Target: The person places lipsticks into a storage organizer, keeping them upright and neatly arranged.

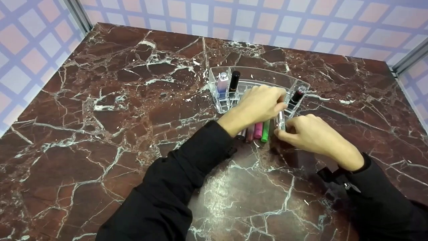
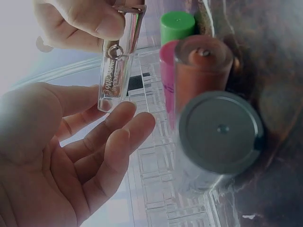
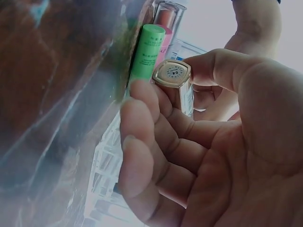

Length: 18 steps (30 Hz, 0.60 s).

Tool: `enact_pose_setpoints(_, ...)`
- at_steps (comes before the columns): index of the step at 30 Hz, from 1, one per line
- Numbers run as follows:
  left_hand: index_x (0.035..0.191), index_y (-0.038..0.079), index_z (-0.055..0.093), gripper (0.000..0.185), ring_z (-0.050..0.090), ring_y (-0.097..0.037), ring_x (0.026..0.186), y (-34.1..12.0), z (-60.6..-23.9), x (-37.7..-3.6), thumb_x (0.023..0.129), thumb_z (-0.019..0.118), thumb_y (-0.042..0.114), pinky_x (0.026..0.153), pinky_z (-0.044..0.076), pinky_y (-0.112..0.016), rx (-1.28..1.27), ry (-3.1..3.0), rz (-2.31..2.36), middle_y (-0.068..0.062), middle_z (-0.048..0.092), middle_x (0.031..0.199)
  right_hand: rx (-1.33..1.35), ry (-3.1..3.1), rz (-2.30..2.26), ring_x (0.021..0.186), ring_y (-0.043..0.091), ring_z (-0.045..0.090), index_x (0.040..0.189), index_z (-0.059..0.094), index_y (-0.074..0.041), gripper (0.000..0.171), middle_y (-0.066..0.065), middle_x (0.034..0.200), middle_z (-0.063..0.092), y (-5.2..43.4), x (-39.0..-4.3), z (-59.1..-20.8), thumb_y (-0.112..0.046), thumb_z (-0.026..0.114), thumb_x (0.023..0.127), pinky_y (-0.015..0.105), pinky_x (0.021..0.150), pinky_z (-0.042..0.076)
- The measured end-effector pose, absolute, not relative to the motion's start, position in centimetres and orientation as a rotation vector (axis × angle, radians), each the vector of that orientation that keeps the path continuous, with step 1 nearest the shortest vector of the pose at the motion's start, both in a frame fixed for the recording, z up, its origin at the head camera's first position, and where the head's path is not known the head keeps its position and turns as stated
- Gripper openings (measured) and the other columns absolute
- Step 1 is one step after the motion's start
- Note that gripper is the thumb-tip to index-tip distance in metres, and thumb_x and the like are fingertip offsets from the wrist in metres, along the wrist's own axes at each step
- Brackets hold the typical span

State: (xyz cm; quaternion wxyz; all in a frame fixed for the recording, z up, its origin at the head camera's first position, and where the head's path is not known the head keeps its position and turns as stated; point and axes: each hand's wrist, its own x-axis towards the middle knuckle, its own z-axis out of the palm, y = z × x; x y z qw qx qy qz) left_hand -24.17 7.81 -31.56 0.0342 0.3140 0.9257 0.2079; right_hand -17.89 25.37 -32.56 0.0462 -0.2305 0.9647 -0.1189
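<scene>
The right hand point(image 1: 309, 134) pinches a clear lipstick tube point(image 1: 281, 121) by its gold base, just in front of the acrylic organizer point(image 1: 254, 75); the left hand point(image 1: 260, 103), fingers loose, touches its top. Best keep the tube upright and guide it into a free slot without knocking the green tube point(image 1: 265, 131)

the clear tube point(image 2: 116, 71) pinched at its far end by the right hand point(image 2: 80, 23), just above the left hand's fingertips point(image 2: 135, 120), carries a line of slanted white lettering, too blurred to read. the green tube point(image 3: 147, 54) just beyond the right hand's fingertips point(image 3: 142, 90) bears small dark print, also unreadable. the gold cap end point(image 3: 171, 72) shows a round emblem, no legible words.
</scene>
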Motion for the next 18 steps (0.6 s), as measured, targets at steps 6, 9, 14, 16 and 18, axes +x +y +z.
enact_pose_setpoints(6,0.116,0.020,0.066,0.023,0.058,-0.009,0.071,7.9,-31.4,-24.2,0.105,0.056,0.038,0.064,0.049,-0.022,0.928,2.851,0.751,0.006,0.068,0.094,-0.712,2.976,-0.401,0.045,0.010,0.036,0.062,0.045,-0.018,0.046,-0.008,0.052,0.037,25.7,-18.1,-32.3,-0.038,0.062,0.099,0.031,0.048,0.033)
enact_pose_setpoints(9,0.117,0.020,0.064,0.026,0.056,-0.008,0.066,7.8,-31.3,-24.2,0.105,0.054,0.040,0.060,0.048,-0.021,0.890,2.825,0.850,0.007,0.066,0.088,-0.718,2.983,-0.425,0.046,0.010,0.036,0.064,0.047,-0.017,0.045,-0.007,0.054,0.038,25.9,-18.2,-32.2,-0.040,0.061,0.100,0.030,0.047,0.034)
enact_pose_setpoints(14,0.117,0.017,0.066,0.031,0.054,-0.005,0.060,7.7,-31.2,-24.2,0.104,0.055,0.043,0.054,0.045,-0.018,0.860,2.775,1.009,0.007,0.064,0.083,-0.711,2.996,-0.466,0.047,0.010,0.039,0.068,0.051,-0.016,0.042,-0.006,0.056,0.044,26.2,-18.5,-32.1,-0.042,0.060,0.100,0.030,0.047,0.035)
enact_pose_setpoints(16,0.117,0.016,0.068,0.032,0.053,-0.005,0.060,7.6,-31.0,-24.3,0.102,0.058,0.043,0.054,0.043,-0.018,0.857,2.766,1.061,0.007,0.066,0.083,-0.708,3.008,-0.480,0.048,0.011,0.041,0.069,0.054,-0.016,0.041,-0.005,0.057,0.048,26.4,-18.6,-32.0,-0.042,0.060,0.101,0.031,0.049,0.037)
enact_pose_setpoints(18,0.115,0.017,0.071,0.032,0.054,-0.005,0.062,7.6,-30.9,-24.4,0.100,0.062,0.044,0.057,0.044,-0.018,0.849,2.751,1.125,0.007,0.068,0.086,-0.691,3.025,-0.497,0.050,0.011,0.045,0.072,0.058,-0.016,0.039,-0.006,0.060,0.054,26.5,-18.8,-32.0,-0.042,0.061,0.100,0.031,0.050,0.039)
